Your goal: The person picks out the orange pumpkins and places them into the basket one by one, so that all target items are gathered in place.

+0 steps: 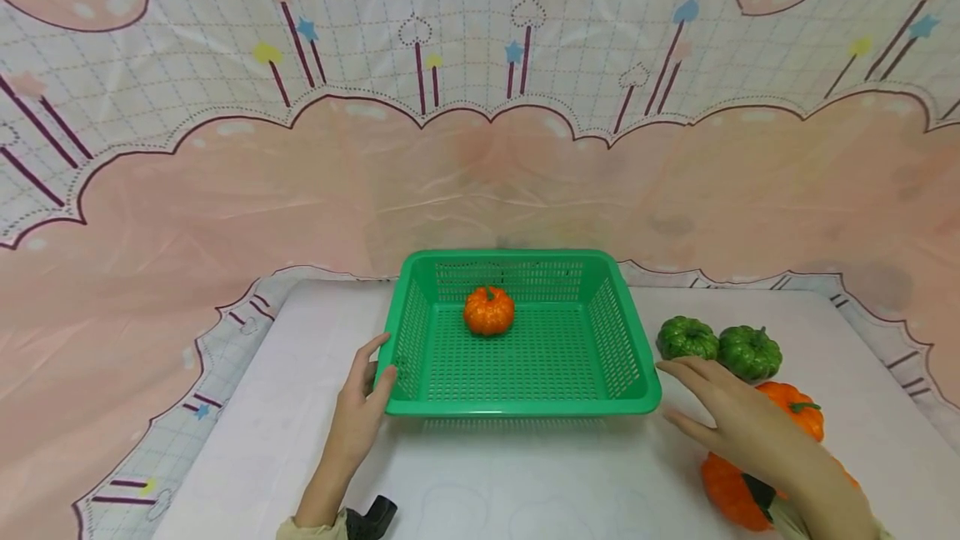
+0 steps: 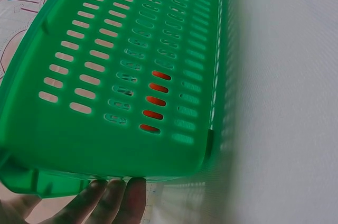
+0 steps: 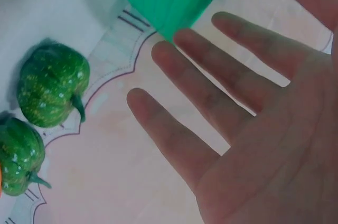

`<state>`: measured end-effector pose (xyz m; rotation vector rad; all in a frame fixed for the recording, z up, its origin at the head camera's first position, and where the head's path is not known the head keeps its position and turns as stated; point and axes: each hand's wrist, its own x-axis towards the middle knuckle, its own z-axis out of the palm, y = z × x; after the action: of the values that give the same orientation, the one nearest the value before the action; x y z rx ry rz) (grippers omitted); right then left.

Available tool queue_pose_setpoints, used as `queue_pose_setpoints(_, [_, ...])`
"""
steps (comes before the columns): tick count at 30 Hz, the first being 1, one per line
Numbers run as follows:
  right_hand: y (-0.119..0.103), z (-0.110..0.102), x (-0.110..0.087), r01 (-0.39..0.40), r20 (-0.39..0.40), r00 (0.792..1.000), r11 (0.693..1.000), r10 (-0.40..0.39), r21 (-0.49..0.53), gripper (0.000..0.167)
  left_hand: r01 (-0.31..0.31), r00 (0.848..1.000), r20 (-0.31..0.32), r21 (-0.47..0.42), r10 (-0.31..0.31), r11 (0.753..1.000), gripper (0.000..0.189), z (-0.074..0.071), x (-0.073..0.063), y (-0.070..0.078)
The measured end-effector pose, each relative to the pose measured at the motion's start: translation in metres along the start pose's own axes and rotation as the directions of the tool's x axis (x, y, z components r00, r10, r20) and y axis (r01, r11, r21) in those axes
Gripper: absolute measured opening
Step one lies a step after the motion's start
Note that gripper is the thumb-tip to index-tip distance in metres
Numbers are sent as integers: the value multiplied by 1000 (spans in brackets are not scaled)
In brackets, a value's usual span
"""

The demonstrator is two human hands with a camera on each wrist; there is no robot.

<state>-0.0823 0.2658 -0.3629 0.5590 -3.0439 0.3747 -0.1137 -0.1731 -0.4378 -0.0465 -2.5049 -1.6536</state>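
Observation:
A green plastic basket [image 1: 517, 408] with slotted walls stands on the white table, holding one small orange pumpkin [image 1: 489, 312] towards its back. My left hand [image 1: 358, 415] is at the basket's left side, thumb at the rim. In the left wrist view its fingertips [image 2: 134, 192] meet the basket's outer wall [image 2: 121, 155], and orange shows through several slots. Near the basket's right side, my right hand [image 1: 750, 423] hovers with fingers extended and spread, palm empty. Two green pumpkins [image 1: 686, 338] [image 1: 750, 352] sit just beyond it.
Two orange pumpkins [image 1: 797, 408] [image 1: 729, 492] lie at the right, partly hidden by my right hand and forearm. A black strap mount [image 1: 371, 517] is on my left wrist. Behind the table hangs a pink and white patterned cloth [image 1: 480, 182].

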Motion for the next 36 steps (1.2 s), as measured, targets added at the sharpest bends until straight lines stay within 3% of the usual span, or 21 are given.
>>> queue_pose_setpoints(15, [20,4,-16,-45,100,994,998,40,47,63,-1,1000,-1,7,1,1000,46,1,-1,-1])
queue_pose_setpoints(25, [34,15,-28,-48,104,994,998,44,38,66,-13,1000,-2,-2,13,1000,46,2,-1,-1])
queue_pose_setpoints(36, [47,22,-33,-135,238,966,983,103,122,68,-35,999,-3,-5,35,999,46,2,0,-2])
